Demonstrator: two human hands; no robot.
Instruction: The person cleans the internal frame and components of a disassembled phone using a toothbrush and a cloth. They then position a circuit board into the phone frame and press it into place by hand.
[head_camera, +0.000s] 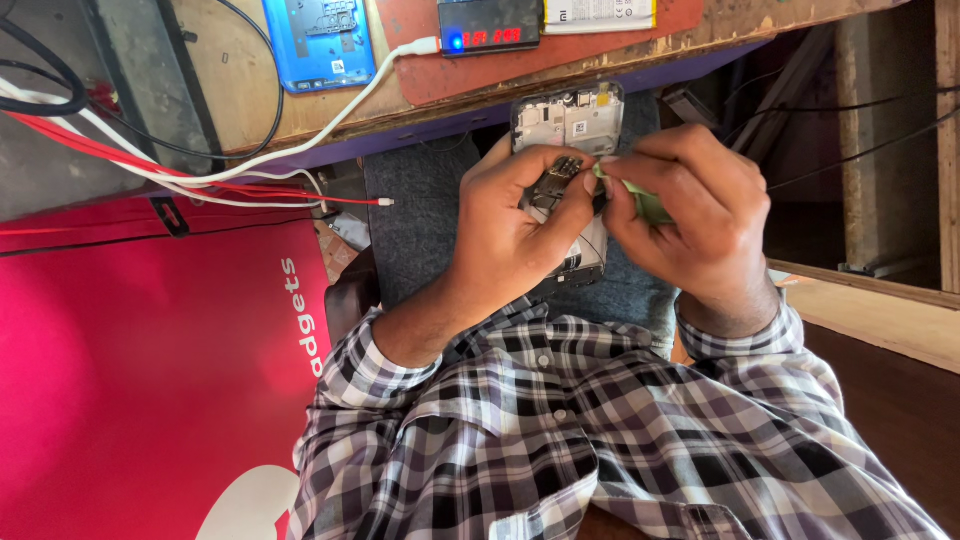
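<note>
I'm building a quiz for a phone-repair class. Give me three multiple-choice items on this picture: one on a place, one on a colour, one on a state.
1. Where is the opened phone held?
A. flat on the workbench
B. over the person's lap, below the bench edge
C. on the red bag

2. What colour is the phone back cover lying on the workbench?
A. blue
B. yellow
C. black

3. In what state is the held phone?
A. sealed, with its back on
C. wrapped in cloth
B. back off, inner parts showing

Answers:
1. B: the left hand grips it in front of the grey trousers, below the bench edge.
2. A: the cover beside the white cable is bright blue.
3. B: boards and metal shields show above the fingers, while the right hand pinches a small green piece against it.
</note>
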